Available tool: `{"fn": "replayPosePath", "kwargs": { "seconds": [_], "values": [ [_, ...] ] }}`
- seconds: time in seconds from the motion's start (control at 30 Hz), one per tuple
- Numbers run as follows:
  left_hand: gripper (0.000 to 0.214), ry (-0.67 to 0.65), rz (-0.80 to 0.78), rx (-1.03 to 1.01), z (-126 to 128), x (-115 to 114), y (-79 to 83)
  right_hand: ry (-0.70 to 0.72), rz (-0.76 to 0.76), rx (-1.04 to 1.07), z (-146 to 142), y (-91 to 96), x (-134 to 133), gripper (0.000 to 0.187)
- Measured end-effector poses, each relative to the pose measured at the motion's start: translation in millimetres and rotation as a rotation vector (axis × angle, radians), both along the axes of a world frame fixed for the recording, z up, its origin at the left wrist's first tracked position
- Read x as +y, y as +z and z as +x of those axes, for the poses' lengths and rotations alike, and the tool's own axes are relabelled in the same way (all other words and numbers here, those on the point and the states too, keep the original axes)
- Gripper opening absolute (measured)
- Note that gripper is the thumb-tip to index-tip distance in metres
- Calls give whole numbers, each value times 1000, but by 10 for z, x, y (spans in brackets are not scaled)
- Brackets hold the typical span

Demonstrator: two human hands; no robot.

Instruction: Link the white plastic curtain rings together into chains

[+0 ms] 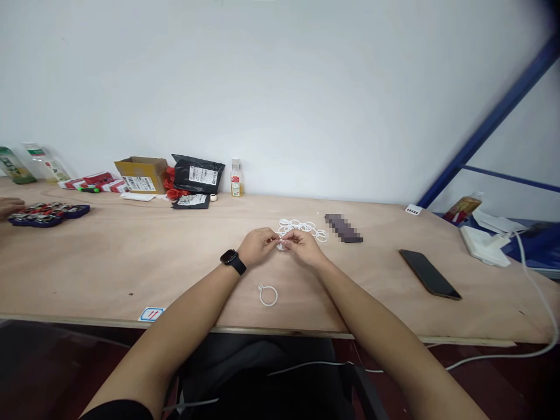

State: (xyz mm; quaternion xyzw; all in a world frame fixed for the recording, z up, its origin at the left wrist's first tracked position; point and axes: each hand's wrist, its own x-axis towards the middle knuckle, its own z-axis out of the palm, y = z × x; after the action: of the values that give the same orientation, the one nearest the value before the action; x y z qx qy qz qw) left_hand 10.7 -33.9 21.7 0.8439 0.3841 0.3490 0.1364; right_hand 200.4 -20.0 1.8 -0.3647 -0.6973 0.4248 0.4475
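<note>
My left hand (257,247), with a black watch on its wrist, meets my right hand (304,246) fingertip to fingertip above the table. Both pinch a small white plastic piece (280,245) that is mostly covered by the fingers; its full shape cannot be made out. Just behind the hands lies a loose pile of white plastic rings (321,235), partly hidden by my right hand. Nearer to me, between my forearms, a single white ring (268,304) with a small clip-like end rests flat on the wood.
A phone (429,274) lies at right, near a white charger (483,246) with a cable. A dark pixelated strip (344,228) is behind my right hand. Along the wall stand a carton (142,175), black parcels (199,175) and a bottle (236,178). Another person's hand (9,206) is far left.
</note>
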Motion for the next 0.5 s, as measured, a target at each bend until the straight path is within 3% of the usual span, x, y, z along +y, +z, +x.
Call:
{"fn": "replayPosePath", "kwargs": {
  "seconds": [0.1, 0.2, 0.33, 0.4, 0.5],
  "values": [
    [24, 37, 27, -21, 4, 10, -16, -72, 106, -78, -14, 33, -32, 23],
    [25, 105, 29, -53, 10, 20, -31, -236, 321, -268, 3, 80, -39, 16],
    [28, 118, -20, -18, 10, 34, -50, -395, 451, -461, 91, 104, 19, 24],
    [28, 125, -28, 8, 7, 42, -61, -388, 441, -500, 118, 105, 27, 28],
    [28, 172, -22, 17, -2, 55, -72, -178, 350, -523, 80, 121, -61, 16]
  ]
}}
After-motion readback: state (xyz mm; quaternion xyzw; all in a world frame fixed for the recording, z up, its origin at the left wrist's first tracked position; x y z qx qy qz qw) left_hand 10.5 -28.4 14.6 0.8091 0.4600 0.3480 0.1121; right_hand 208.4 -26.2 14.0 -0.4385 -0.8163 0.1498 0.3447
